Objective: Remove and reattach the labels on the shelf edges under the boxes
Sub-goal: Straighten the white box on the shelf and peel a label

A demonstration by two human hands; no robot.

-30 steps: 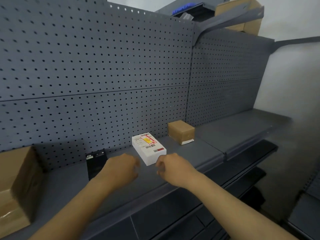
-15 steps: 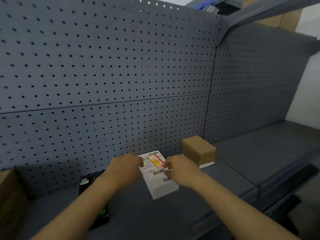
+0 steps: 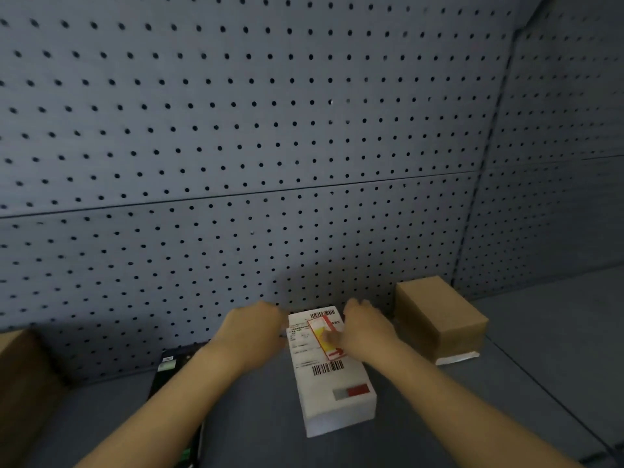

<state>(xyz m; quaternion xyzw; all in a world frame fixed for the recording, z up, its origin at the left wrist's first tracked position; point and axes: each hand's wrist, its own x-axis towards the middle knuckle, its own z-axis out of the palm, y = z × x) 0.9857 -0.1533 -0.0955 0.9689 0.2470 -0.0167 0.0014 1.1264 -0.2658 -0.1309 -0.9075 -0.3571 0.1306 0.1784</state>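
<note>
The white box [image 3: 332,373] near the shelf's [image 3: 557,349] back edge is gripped by the left hand [image 3: 255,327] and right hand [image 3: 366,329]; no shelf-edge label is seen handled yet

A single head-worn camera gives the only view, so no second view overlaps it. It looks forward and slightly down from close in front of a grey shelf [image 3: 557,349], facing the pegboard back wall [image 3: 236,130], which fills most of the picture. The wide lens bends the wall's seams. Both forearms reach in from the bottom edge toward the middle, with the left hand [image 3: 253,327] and right hand [image 3: 366,327] low in the picture. The shelf's front edge lies out of view.
</note>
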